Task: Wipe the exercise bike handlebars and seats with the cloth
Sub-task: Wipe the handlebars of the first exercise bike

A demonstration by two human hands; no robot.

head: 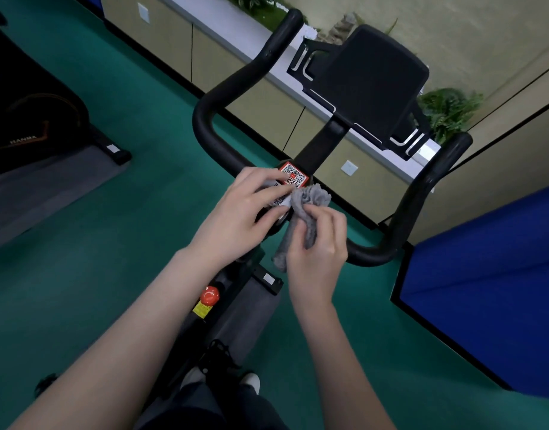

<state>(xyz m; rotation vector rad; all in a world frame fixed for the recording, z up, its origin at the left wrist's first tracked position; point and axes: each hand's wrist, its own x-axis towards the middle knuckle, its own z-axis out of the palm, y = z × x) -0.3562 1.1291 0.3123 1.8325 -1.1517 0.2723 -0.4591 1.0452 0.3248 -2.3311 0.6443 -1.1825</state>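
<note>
Black handlebars (233,85) of an exercise bike curve up on both sides of a dark console (369,79). At the bar's centre sits a red and white QR sticker (293,176). My right hand (318,243) grips a bunched grey cloth (307,206) just below the sticker. My left hand (239,212) lies beside it over the centre of the bar, fingertips pinching the cloth's upper edge. The seat is out of view.
A red knob (209,295) sits on the bike frame below my hands. A second exercise bike (34,119) stands at the left on a grey mat. Blue padded panels (484,274) stand at the right. Low cabinets (267,97) run behind the handlebars.
</note>
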